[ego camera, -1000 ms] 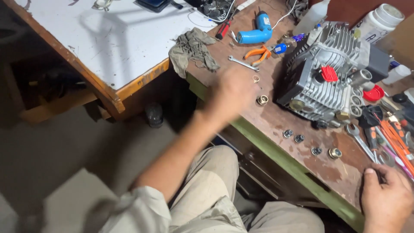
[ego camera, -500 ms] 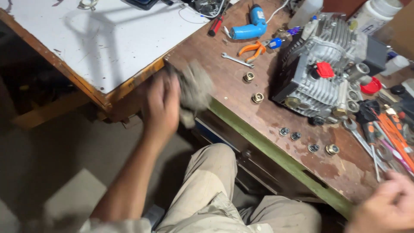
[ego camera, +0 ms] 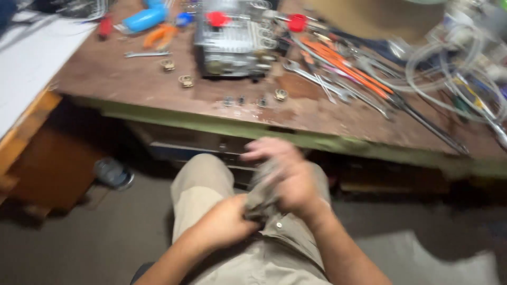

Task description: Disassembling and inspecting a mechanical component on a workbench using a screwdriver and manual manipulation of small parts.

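Rag, grey-brown, crumpled and blurred, bunched between left hand and right hand, both grips closed on it.

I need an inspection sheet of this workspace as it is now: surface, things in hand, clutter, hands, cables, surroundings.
Surface: worn brown workbench with green front edge.
Things in hand: grey rag, held over the lap.
Clutter: finned metal engine block, small nuts, wrench, orange-handled tools, blue tool.
Hands: left hand and right hand both grip the rag; blurred.
Cables: clear tubing at the right.
Surroundings: white board at left, dark floor.
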